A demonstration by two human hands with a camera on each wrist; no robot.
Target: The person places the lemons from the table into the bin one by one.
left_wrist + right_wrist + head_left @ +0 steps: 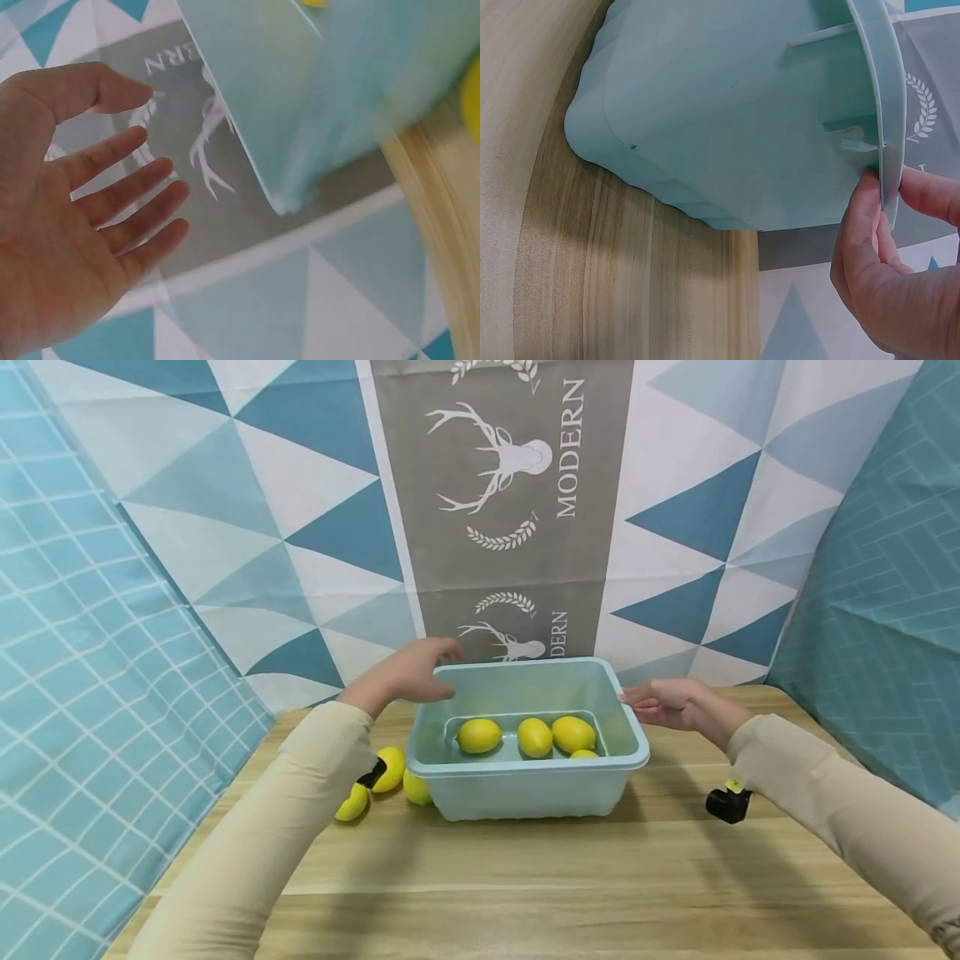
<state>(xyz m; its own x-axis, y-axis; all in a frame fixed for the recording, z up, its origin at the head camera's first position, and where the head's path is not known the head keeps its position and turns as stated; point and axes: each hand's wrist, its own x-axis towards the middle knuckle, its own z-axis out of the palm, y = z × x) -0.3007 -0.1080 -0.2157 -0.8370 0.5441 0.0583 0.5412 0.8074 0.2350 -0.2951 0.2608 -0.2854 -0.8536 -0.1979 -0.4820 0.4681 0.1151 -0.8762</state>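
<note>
A pale blue-green plastic bin [525,793] stands on the table, with several yellow lemons [480,737] lying on its floor. My right hand [675,703] pinches the bin's right rim. In the right wrist view, the thumb is over the rim's outer edge and the fingers [861,225] are tucked beneath it. My left hand [420,670] hovers by the back left corner of the bin. Its fingers [142,180] are spread and loosely bent in the left wrist view, apart from the bin and holding nothing.
More lemons [388,770] lie on the wooden table [480,893] left of the bin, partly hidden by the left forearm. A patterned cloth backdrop [502,560] hangs right behind the table. Tiled-print cloths [90,693] close in both sides.
</note>
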